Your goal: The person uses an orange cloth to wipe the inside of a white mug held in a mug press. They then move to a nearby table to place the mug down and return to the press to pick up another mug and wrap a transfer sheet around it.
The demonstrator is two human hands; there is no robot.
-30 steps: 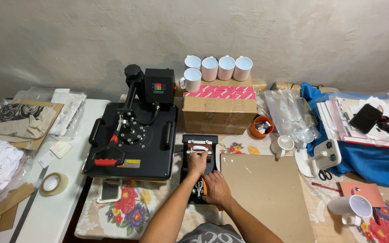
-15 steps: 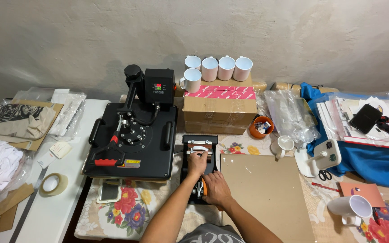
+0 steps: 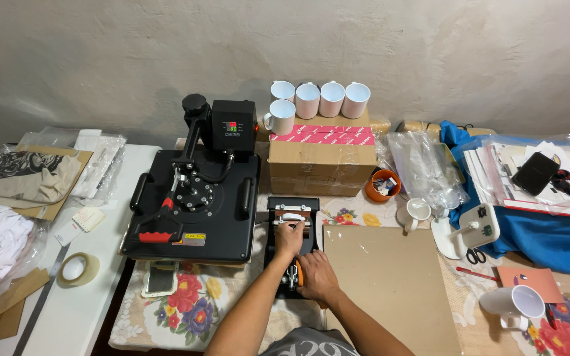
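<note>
The left hand (image 3: 289, 238) gripped the white mug (image 3: 292, 218) clamped in the small black mug press (image 3: 291, 245), fingers curled over its handle end. The right hand (image 3: 317, 277) closed around the press's orange-tipped lever (image 3: 297, 271) at its near end. One mug press lay flat on the floral cloth (image 3: 186, 304), just right of the large black heat press (image 3: 196, 201). Just right of the mug press lay one brown board (image 3: 390, 283). Behind the mug press stood one cardboard box (image 3: 322, 155) with five white mugs (image 3: 319, 99) on top. Right of the mug press were two more white mugs, one (image 3: 418, 212) beyond the board and one (image 3: 514, 305) lying on its side, and one small orange pot (image 3: 382, 185). Far left of the heat press lay one roll of tape (image 3: 76, 269).
</note>
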